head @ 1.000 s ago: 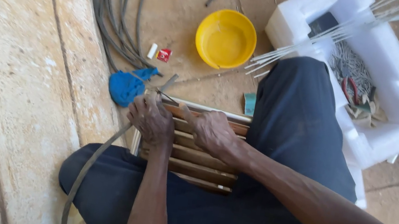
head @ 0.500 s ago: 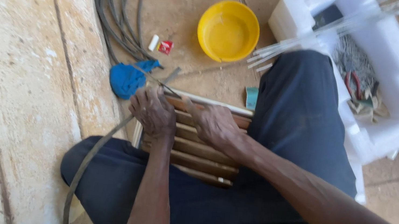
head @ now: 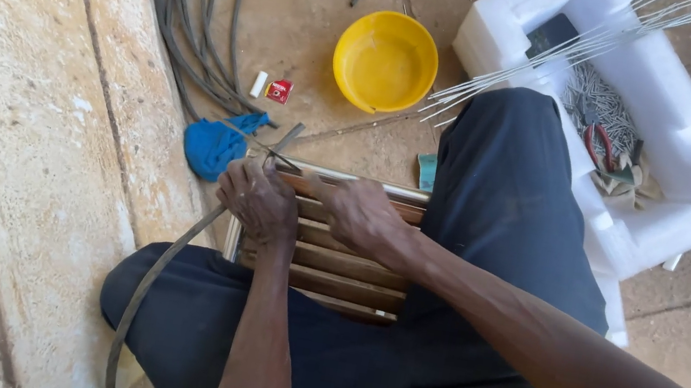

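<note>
grey cable held at the slatted stool

the grey cable (head: 161, 271) is gripped by the closed fingers of the left hand (head: 259, 200) at the corner of the wooden slatted stool (head: 333, 263). the right hand (head: 361, 214) is curled just beside it; its hold cannot be told. a blue cloth (head: 214, 147) lies near.
</note>
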